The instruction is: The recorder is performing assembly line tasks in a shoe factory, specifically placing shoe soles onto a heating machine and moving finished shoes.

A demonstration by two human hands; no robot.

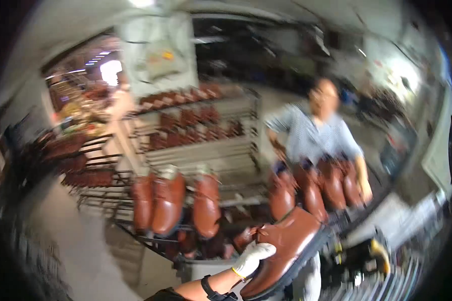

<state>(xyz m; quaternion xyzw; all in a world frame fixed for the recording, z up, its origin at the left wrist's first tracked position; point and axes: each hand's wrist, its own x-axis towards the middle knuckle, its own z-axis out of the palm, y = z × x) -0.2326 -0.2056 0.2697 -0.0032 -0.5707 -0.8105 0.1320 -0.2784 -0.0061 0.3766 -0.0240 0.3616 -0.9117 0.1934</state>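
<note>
A brown leather shoe [289,241] with a thick black sole is tilted in front of me at the lower middle. My left hand [253,258], in a white glove with a yellow cuff edge, grips its upper, the thumb lying on the leather. On the sole side, a white glove on my right hand [312,278] shows in part; its fingers are hidden or blurred. Just beyond stand more brown shoes on a rack: a group at the right [314,193] and three at the left [168,205].
A person [321,125] in a light patterned shirt stands behind the right-hand shoes, one hand [365,193] beside them. Farther back is a rack [253,130] with rows of brown shoes. More racks [100,160] stand at the left. A dark machine-like object [359,261] lies at the lower right.
</note>
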